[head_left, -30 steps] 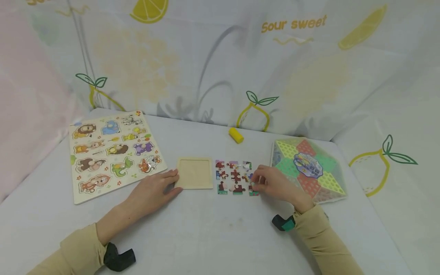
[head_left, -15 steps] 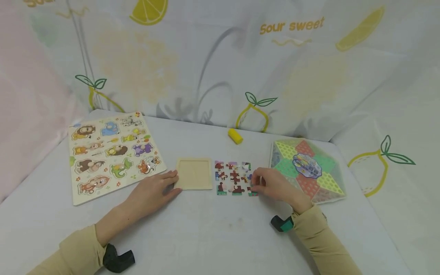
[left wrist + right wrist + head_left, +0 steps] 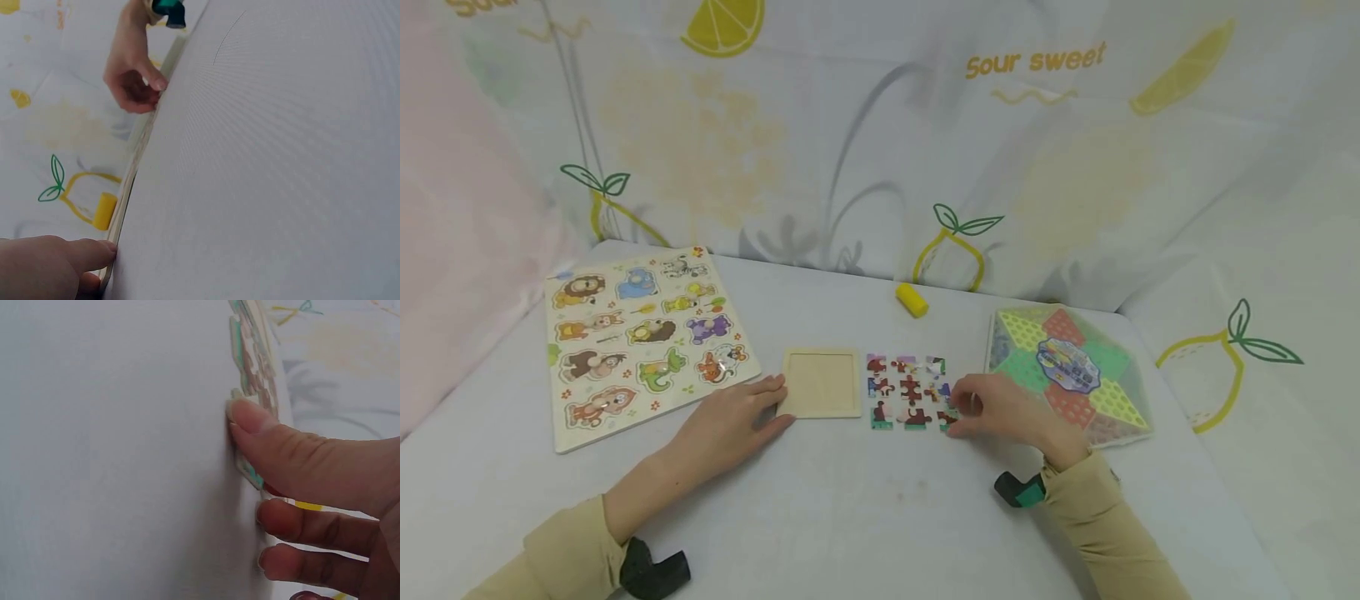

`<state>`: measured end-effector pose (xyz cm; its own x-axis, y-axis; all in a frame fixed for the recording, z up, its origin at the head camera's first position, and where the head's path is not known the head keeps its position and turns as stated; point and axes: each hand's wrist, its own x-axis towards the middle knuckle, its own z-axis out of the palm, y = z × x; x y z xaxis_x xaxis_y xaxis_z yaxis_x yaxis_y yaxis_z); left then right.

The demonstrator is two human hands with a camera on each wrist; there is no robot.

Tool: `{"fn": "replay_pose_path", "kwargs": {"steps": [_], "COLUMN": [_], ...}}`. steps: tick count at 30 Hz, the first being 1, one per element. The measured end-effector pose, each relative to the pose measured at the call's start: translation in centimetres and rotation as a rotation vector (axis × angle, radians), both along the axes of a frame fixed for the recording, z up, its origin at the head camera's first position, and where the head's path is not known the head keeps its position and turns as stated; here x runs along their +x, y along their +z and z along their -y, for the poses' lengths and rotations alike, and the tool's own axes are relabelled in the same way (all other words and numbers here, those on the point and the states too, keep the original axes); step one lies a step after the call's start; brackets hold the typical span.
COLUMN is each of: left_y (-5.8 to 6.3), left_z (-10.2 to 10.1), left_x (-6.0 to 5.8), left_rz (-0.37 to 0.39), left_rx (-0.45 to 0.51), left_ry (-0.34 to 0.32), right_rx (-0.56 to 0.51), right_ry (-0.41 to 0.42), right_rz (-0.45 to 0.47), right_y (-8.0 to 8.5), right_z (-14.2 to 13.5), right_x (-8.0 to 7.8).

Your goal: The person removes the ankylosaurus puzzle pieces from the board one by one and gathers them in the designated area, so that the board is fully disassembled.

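Observation:
In the head view, several jigsaw puzzle pieces (image 3: pixel 910 392) lie in rows on the white table. My right hand (image 3: pixel 1000 412) is at their right side; its thumb and curled fingers hold the near-right jigsaw puzzle piece (image 3: pixel 250 472), which is partly covered by the thumb in the right wrist view. To the left of the pieces lies a square wooden puzzle tray (image 3: pixel 822 383), with nothing in its recess. My left hand (image 3: pixel 730 425) rests flat, its fairly straight fingers and thumb touching the tray's left edge.
An animal peg puzzle board (image 3: pixel 647 342) lies at the left. At the right is a clear box of coloured pieces (image 3: pixel 1067 367). A yellow cylinder (image 3: pixel 912 300) lies farther back, before the lemon-print cloth backdrop (image 3: pixel 850 125).
My right thumb has slid slightly nearer to me along the near-right puzzle piece, widening the gap between thumb and fingers. The left hand and tray stay put; the head view shifts slightly.

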<state>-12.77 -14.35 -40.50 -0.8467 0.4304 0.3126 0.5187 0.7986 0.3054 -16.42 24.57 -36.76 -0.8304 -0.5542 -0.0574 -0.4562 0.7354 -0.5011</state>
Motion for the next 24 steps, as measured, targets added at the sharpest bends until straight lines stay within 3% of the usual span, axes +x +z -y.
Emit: {"fn": "replay_pose_path", "kwargs": {"steps": [24], "left_y": [0.08], "left_z": [0.34], "left_x": [0.10], "left_rz": [0.007], "left_rx": [0.021], "left_ry": [0.007], "right_rx": [0.032], "right_ry": [0.035], "right_rz": [-0.021], "right_y": [0.03], "right_z": [0.53], "right_x": [0.26]}}
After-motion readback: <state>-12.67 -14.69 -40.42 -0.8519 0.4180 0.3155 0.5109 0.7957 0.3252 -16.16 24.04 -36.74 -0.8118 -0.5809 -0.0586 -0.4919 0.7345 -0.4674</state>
